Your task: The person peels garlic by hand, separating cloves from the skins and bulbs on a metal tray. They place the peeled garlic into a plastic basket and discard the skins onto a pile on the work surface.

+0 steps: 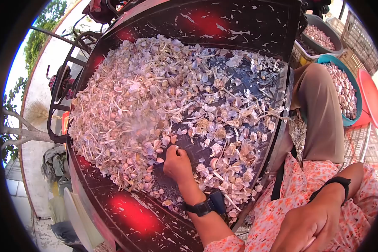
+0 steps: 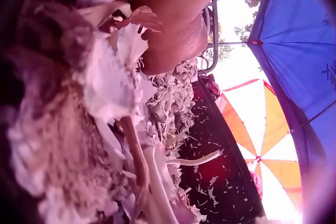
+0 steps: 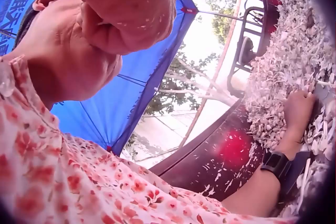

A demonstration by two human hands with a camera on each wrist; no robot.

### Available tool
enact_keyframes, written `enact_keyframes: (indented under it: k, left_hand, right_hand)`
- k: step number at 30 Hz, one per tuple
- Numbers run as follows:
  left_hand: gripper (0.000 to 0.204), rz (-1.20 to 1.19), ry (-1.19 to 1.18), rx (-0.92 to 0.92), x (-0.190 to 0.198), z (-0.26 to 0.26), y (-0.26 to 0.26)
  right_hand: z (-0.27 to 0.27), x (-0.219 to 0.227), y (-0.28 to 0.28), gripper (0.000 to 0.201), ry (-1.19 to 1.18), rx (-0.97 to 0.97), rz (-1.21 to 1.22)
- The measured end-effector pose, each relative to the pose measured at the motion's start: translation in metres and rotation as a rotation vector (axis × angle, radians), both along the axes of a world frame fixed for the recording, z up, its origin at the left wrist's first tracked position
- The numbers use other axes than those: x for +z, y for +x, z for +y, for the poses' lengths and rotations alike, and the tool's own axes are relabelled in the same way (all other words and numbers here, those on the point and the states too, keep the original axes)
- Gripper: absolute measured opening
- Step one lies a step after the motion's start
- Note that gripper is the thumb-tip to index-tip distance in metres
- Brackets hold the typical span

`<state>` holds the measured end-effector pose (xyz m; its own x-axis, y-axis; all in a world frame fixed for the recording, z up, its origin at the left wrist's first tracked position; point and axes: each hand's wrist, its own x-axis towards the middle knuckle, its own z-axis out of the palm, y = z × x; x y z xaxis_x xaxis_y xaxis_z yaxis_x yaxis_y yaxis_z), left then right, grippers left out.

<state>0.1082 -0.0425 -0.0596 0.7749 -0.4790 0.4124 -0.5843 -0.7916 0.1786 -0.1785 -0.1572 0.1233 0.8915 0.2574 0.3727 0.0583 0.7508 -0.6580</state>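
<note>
A broad heap of loose garlic cloves, papery skins and dry stalks (image 1: 130,96) covers a dark, scuffed cart bed. At the near edge of this heap, my left hand (image 1: 176,164), with a black watch on its wrist, has its fingers curled and pinches a small pale garlic clove at the fingertips. Other pinkish cloves (image 1: 157,144) lie right beside those fingertips. In the left wrist view a dry garlic root end (image 2: 73,150) with skins fills the foreground. My right hand (image 1: 308,224) is raised before the chest, fingers curled in, close by the chin in the right wrist view.
The cart's dark side walls (image 1: 235,25) enclose the heap. At the right, a teal basin (image 1: 358,98) holds garlic cloves beside a red basin (image 1: 370,98) and plastic crates (image 1: 365,38). My bent knee (image 1: 321,88) stands by the cart edge. A blue canopy (image 2: 304,40) hangs overhead.
</note>
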Motion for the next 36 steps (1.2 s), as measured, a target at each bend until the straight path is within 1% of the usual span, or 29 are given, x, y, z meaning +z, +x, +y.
enact_keyframes:
  k: [2, 3, 4, 5, 7, 8, 9, 10, 11, 12, 13, 15, 16, 17, 18, 19, 20, 21, 22, 23, 24, 25, 26, 27, 29, 30, 31, 34, 36]
  left_hand:
    - [0.017, 0.01, -0.022, -0.037, -0.004, 0.002, 0.008]
    - [0.017, 0.017, -0.036, -0.072, -0.005, 0.003, 0.012]
    - [0.018, -0.053, -0.039, -0.134, -0.001, 0.002, 0.012]
    - [0.018, -0.06, -0.046, -0.134, 0.004, 0.001, 0.013]
    - [0.017, 0.04, -0.024, -0.09, 0.011, 0.001, 0.015]
    - [0.017, 0.04, -0.028, -0.095, 0.012, 0.003, 0.022]
    - [0.019, 0.285, -0.235, -0.126, 0.012, 0.008, 0.032]
    - [0.021, 0.529, -0.442, -0.155, 0.019, 0.007, 0.034]
    - [0.021, 0.527, -0.442, -0.157, 0.023, 0.006, 0.032]
    - [0.019, 0.703, -0.702, -0.21, 0.048, -0.002, 0.018]
    - [0.017, 0.875, -0.964, -0.264, 0.074, -0.007, 0.002]
    - [0.021, 0.84, -0.874, -0.507, 0.123, -0.011, -0.029]
    - [0.021, 0.76, -0.855, -0.629, 0.148, -0.013, -0.054]
    - [0.021, 0.669, -0.837, -0.754, 0.169, -0.014, -0.081]
    - [0.023, 0.536, -0.726, -0.994, 0.184, -0.011, -0.1]
    - [0.024, 0.504, -0.681, -1.246, 0.2, -0.013, -0.122]
    - [0.022, 0.834, -0.707, -1.369, 0.213, -0.006, -0.14]
    - [0.028, 0.629, -0.811, -1.589, 0.2, -0.006, -0.158]
    - [0.026, 0.898, -0.475, -1.802, 0.236, -0.011, -0.151]
    - [0.026, 0.905, -0.469, -1.812, 0.225, -0.009, -0.158]
    - [0.024, 0.945, -0.727, -1.765, 0.205, 0.0, -0.171]
    - [0.022, 0.969, -0.984, -1.694, 0.201, 0.0, -0.178]
    - [0.019, 1.079, -0.806, -1.723, 0.203, 0.005, -0.168]
    - [0.019, 1.082, -0.801, -1.709, 0.202, 0.005, -0.168]
    - [0.018, 1.224, -0.812, -1.806, 0.199, -0.001, -0.17]
    - [0.018, 1.206, -0.755, -1.897, 0.199, -0.006, -0.168]
    - [0.018, 1.224, -0.76, -1.879, 0.196, -0.003, -0.172]
    - [0.015, 1.045, -0.946, -1.733, 0.186, 0.009, -0.194]
    - [0.014, 1.076, -0.933, -1.694, 0.189, 0.012, -0.197]
  right_hand:
    - [0.005, -0.001, -0.002, 0.025, -0.003, 0.034, 0.024]
    - [0.007, -0.002, -0.004, 0.026, 0.043, 0.07, 0.148]
    - [0.01, -0.003, -0.007, 0.027, 0.09, 0.106, 0.272]
    - [0.013, -0.008, -0.007, 0.027, 0.082, 0.104, 0.267]
    - [0.017, -0.021, -0.009, 0.029, 0.186, 0.077, 0.369]
    - [0.003, -0.016, -0.009, 0.028, 0.148, 0.176, 0.506]
    - [0.003, -0.021, -0.012, 0.028, 0.148, 0.172, 0.508]
    - [0.002, -0.023, -0.006, 0.028, 0.302, 0.102, 0.51]
    - [0.003, -0.038, -0.011, 0.027, 0.456, 0.032, 0.509]
    - [0.005, -0.049, -0.014, 0.024, 0.475, -0.084, 0.478]
    - [0.003, -0.053, -0.014, 0.024, 0.476, -0.085, 0.474]
    - [-0.006, -0.06, -0.016, 0.022, 0.531, -0.179, 0.501]
    - [-0.009, -0.066, -0.018, 0.02, 0.574, -0.18, 0.524]
    - [-0.011, -0.07, -0.02, 0.02, 0.564, -0.182, 0.501]
    - [-0.014, -0.073, -0.023, 0.02, 0.584, -0.207, 0.535]
    - [-0.018, -0.076, -0.024, 0.02, 0.603, -0.233, 0.567]
    - [-0.02, -0.08, -0.025, 0.019, 0.606, -0.249, 0.538]
    - [-0.024, -0.08, -0.024, 0.019, 0.597, -0.263, 0.518]
    - [-0.026, -0.08, -0.024, 0.019, 0.604, -0.277, 0.539]
    - [-0.027, -0.081, -0.026, 0.019, 0.62, -0.289, 0.569]
    - [-0.029, -0.079, -0.025, 0.02, 0.642, -0.266, 0.567]
    - [-0.029, -0.081, -0.025, 0.02, 0.652, -0.261, 0.57]
    - [-0.029, -0.082, -0.024, 0.02, 0.644, -0.258, 0.585]
    - [-0.028, -0.083, -0.023, 0.02, 0.637, -0.252, 0.6]
    - [-0.028, -0.083, -0.02, 0.019, 0.622, -0.249, 0.629]
    - [-0.028, -0.083, -0.02, 0.019, 0.607, -0.248, 0.637]
    - [-0.027, -0.083, -0.02, 0.019, 0.597, -0.247, 0.651]
    - [-0.026, -0.082, -0.021, 0.02, 0.604, -0.234, 0.667]
    - [-0.025, -0.084, -0.023, 0.02, 0.583, -0.236, 0.658]
